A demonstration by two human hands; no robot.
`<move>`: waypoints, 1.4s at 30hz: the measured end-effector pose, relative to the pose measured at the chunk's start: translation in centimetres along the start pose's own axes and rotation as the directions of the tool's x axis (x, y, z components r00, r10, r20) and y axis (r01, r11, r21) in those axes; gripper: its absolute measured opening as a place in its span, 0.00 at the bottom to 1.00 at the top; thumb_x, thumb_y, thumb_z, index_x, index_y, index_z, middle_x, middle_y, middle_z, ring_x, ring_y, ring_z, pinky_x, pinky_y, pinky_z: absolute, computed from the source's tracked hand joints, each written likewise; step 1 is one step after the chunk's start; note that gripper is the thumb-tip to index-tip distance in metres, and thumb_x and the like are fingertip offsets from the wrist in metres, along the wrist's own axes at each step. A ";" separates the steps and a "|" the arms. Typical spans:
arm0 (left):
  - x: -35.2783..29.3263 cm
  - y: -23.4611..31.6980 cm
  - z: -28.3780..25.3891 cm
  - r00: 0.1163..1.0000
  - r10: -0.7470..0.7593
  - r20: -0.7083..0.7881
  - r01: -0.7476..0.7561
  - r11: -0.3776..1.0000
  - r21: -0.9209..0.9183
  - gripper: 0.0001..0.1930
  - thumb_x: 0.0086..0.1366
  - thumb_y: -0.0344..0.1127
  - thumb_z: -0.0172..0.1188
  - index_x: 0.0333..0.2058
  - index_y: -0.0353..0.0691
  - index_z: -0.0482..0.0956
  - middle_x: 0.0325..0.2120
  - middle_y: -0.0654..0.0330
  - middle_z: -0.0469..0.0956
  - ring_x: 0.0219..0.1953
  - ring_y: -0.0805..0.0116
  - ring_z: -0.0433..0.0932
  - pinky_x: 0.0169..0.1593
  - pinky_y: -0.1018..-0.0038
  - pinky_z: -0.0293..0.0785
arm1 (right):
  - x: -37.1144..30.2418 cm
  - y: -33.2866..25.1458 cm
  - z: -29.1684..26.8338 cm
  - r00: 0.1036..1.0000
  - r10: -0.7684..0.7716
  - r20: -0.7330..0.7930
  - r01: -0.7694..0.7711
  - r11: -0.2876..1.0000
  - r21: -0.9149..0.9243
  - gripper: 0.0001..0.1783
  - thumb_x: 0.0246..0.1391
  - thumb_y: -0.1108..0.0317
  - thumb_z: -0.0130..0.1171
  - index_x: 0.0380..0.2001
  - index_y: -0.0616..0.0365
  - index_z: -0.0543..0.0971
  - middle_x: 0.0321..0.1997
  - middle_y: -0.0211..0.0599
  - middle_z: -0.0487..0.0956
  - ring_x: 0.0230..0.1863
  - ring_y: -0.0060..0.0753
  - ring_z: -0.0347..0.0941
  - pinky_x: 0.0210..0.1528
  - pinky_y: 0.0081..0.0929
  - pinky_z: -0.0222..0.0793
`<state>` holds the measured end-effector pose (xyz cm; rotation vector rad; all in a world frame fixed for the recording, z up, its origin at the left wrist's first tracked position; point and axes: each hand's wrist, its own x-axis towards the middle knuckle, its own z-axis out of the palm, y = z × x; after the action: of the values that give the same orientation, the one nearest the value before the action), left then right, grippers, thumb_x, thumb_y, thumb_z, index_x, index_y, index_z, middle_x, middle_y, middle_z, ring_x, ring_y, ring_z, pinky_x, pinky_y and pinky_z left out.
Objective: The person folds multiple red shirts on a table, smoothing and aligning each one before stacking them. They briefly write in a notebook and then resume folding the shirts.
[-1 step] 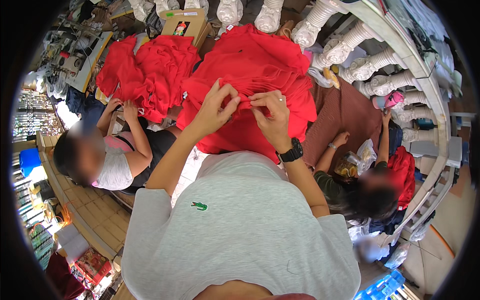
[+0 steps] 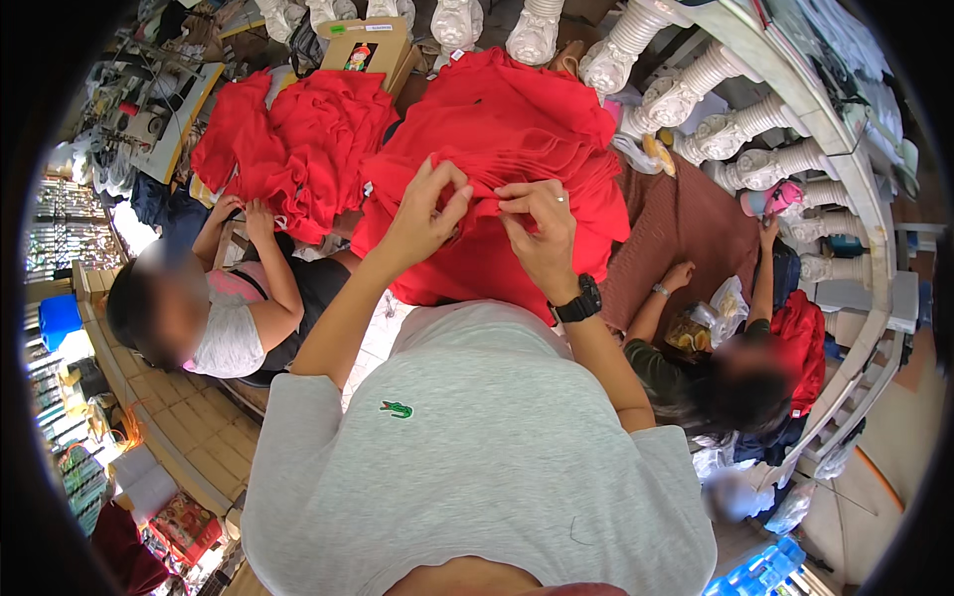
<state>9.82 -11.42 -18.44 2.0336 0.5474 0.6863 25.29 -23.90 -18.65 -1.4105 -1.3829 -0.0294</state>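
Observation:
In front of me lies a large pile of red cloth garments, with many layered edges showing on its near right side. My left hand is closed in a pinch at the near edge of the pile, thumb and forefinger on the red cloth. Close beside it, my right hand also pinches the cloth, its thumb under the forefinger. A small gap separates the two sets of fingertips. Exactly how much cloth each pinch takes in is hidden by the fingers.
A second red heap lies left, where a co-worker handles cloth. At right another co-worker sits by brown cloth. White balusters curve around the back and right. A cardboard box stands behind the heaps.
My left fingertips have shifted slightly to the left, widening the gap between my hands. My right hand has barely moved.

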 end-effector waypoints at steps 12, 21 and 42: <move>-1.9 2.4 1.1 0.974 -0.221 0.046 0.200 0.753 -0.627 0.30 0.62 0.24 0.61 0.59 0.38 0.57 0.57 0.53 0.62 0.62 0.65 0.62 0.64 0.69 0.57 | -1.2 -2.6 0.1 0.985 0.169 -0.029 -0.169 0.985 0.020 0.11 0.46 0.84 0.60 0.34 0.60 0.78 0.31 0.38 0.78 0.30 0.41 0.75 0.34 0.33 0.70; -2.2 1.5 1.6 0.990 0.141 -0.009 -0.134 0.954 0.268 0.32 0.42 0.17 0.59 0.50 0.47 0.76 0.48 0.45 0.72 0.41 0.47 0.77 0.41 0.60 0.78 | -0.8 -2.9 -0.7 0.997 0.066 0.042 -0.066 0.998 0.002 0.30 0.40 0.80 0.63 0.52 0.56 0.71 0.48 0.44 0.73 0.52 0.47 0.69 0.51 0.44 0.66; -10.8 4.6 -10.7 0.979 -0.201 -0.032 0.180 0.930 -0.322 0.19 0.51 0.09 0.50 0.40 0.34 0.73 0.40 0.58 0.75 0.41 0.75 0.74 0.48 0.81 0.67 | -10.6 8.9 -14.0 0.864 0.500 -0.057 -0.462 0.745 -0.481 0.56 0.28 0.73 0.73 0.66 0.49 0.60 0.65 0.47 0.60 0.62 0.59 0.59 0.63 0.51 0.58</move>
<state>-4.77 -13.81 -12.47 1.6388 0.6202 0.6763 37.08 -37.96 -25.79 -2.1877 -1.0624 0.0214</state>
